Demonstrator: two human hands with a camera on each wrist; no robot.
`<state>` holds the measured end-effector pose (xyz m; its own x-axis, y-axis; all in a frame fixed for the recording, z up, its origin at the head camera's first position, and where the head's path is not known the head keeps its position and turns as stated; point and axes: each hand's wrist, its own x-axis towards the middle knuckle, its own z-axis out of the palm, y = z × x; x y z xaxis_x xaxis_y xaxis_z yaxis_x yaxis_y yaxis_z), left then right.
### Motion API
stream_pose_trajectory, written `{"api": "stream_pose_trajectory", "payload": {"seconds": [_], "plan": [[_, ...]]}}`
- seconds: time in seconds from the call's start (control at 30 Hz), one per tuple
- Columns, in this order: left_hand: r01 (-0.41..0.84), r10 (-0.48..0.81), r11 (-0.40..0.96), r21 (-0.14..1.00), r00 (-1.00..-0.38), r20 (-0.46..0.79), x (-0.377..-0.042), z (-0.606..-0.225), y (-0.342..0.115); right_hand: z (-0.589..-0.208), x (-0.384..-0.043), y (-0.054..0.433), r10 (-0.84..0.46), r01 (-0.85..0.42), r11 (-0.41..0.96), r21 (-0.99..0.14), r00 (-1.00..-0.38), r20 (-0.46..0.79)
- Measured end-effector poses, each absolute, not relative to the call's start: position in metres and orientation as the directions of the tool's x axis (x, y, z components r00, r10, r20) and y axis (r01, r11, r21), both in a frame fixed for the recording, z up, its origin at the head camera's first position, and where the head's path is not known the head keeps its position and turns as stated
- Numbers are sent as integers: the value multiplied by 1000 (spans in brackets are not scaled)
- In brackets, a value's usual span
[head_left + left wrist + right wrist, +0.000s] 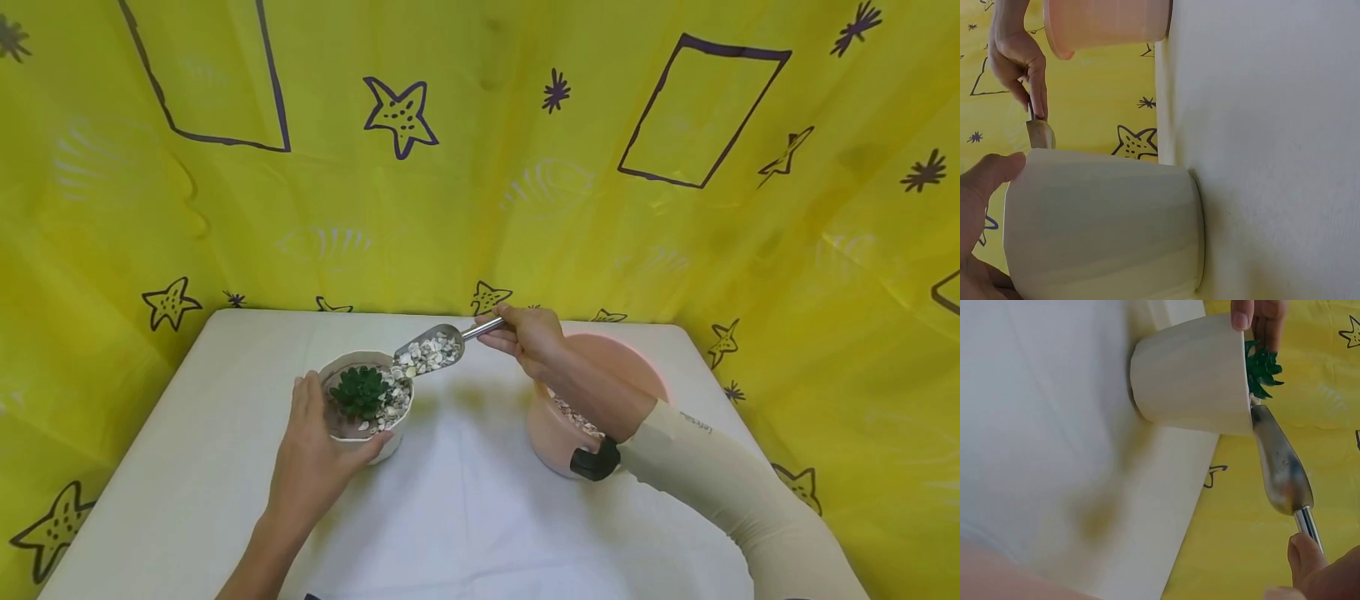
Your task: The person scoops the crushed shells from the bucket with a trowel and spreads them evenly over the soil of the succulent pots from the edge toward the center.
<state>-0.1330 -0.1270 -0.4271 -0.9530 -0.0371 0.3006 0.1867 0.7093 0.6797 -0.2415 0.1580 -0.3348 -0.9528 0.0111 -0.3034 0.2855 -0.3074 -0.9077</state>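
A white flower pot stands on the table, with a green succulent in it and pale pebbles on the right of the plant. My left hand holds the pot, thumb at the near rim and fingers along its left side. With my right hand I grip the handle of a metal scoop. White and grey pebbles fill the scoop, which slopes down to the left. Its tip is at the pot's right rim, and some pebbles lie at that lip.
To the right, partly under my right forearm, stands a pink tub with more pebbles inside. A black thing, perhaps a strap or clip, shows at my right wrist. White cloth covers the table. Behind it hangs a yellow curtain with starfish drawings.
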Motion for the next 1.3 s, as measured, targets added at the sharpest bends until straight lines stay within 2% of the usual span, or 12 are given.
{"api": "stream_pose_trajectory", "payload": {"seconds": [0.4, 0.73, 0.9, 1.3], "plan": [[242, 67, 689, 683, -960, 272, -138, -426, -136, -337, -243, 159, 39, 278, -318, -907, -951, -306], [175, -54, 663, 728, -959, 280, -134, -431, -125, -337, -244, 158, 50, 271, -322, -907, -952, -302], [181, -57, 666, 724, -955, 291, -136, -431, -125, -336, -243, 157, 42, 266, -331, -906, -954, -296], [273, 81, 629, 728, -954, 287, -147, -430, -142, -334, -243, 156, 61, 259, -323, -910, -954, -293]]}}
